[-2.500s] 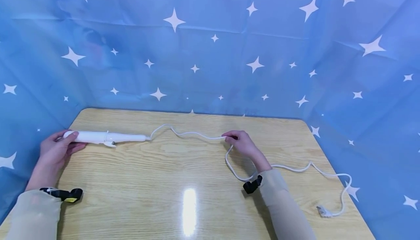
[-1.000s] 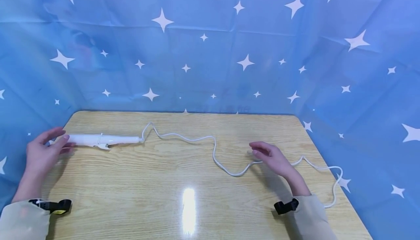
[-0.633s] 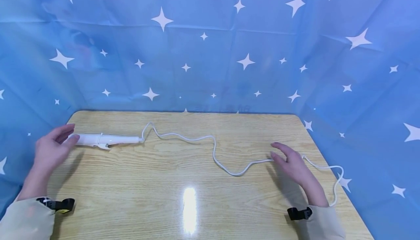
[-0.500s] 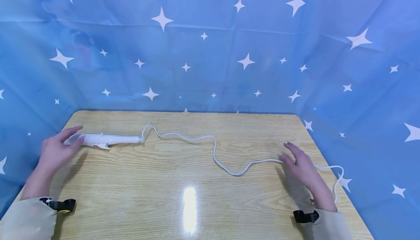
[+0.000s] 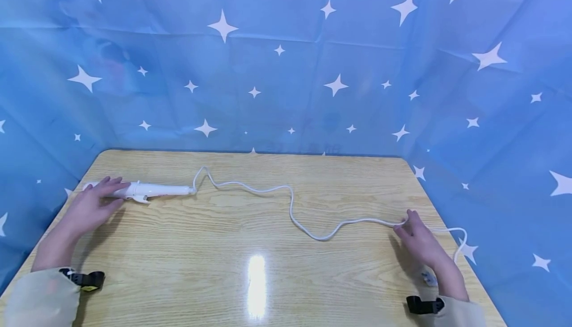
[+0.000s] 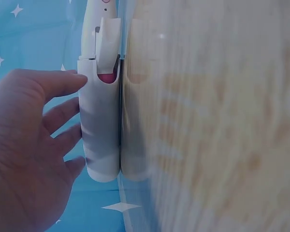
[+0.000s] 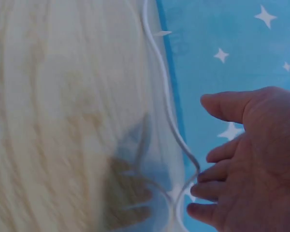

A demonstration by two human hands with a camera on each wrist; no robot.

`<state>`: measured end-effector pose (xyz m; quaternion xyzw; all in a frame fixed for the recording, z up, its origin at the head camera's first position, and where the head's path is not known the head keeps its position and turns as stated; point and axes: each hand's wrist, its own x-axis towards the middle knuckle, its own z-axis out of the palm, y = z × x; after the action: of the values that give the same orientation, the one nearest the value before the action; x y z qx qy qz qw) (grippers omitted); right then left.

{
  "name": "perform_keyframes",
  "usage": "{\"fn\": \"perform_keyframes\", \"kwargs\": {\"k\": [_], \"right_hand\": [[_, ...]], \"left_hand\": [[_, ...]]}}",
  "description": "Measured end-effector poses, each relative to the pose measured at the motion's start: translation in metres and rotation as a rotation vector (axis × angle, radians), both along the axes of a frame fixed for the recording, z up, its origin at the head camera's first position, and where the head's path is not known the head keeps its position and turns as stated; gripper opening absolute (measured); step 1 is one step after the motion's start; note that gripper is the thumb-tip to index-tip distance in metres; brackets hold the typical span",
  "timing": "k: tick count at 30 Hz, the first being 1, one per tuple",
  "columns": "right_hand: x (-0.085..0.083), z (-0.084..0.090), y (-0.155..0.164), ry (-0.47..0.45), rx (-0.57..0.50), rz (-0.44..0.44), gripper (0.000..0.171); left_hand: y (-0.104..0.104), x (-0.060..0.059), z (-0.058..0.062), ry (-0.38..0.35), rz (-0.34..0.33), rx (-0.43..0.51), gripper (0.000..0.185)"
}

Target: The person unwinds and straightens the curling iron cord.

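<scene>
A white curling iron (image 5: 154, 189) lies at the table's far left, with its barrel end toward the left edge. My left hand (image 5: 91, 205) rests straight fingers on that barrel end; in the left wrist view the fingers (image 6: 58, 84) touch the barrel (image 6: 100, 130) without wrapping it. A white cord (image 5: 313, 232) snakes from the handle across the table to the right. My right hand (image 5: 420, 242) lies on the cord near the right edge. In the right wrist view its relaxed fingertips (image 7: 203, 188) touch the cord (image 7: 168, 106). The plug (image 5: 430, 279) lies beside my right wrist.
The wooden table (image 5: 223, 257) is walled on three sides by a blue cloth with white stars (image 5: 286, 79). The cord loops to the table's right edge (image 5: 462, 240). Black wrist straps (image 5: 85, 278) sit over both beige sleeves.
My right hand let go of the cord at the middle and slid right and nearer along it. My left hand lifted off, then settled back onto the barrel end.
</scene>
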<state>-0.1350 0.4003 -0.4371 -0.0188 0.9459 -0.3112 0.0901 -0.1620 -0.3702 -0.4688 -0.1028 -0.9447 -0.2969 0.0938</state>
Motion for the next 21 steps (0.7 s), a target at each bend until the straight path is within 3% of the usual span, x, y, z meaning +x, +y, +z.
{"fn": "perform_keyframes", "kwargs": {"k": [7,17,21], "right_hand": [[-0.007,-0.009,-0.017,-0.032,-0.014,0.021,0.07],[-0.031,-0.013,-0.037,-0.033,-0.022,0.087,0.074],[-0.04,-0.013,-0.048,-0.019,-0.027,0.124,0.068]], "left_hand": [[-0.001,0.0,-0.001,0.033,-0.02,-0.025,0.042],[0.001,0.002,0.001,-0.029,-0.008,-0.022,0.042],[0.001,0.002,0.002,-0.038,-0.005,-0.021,0.042]]}}
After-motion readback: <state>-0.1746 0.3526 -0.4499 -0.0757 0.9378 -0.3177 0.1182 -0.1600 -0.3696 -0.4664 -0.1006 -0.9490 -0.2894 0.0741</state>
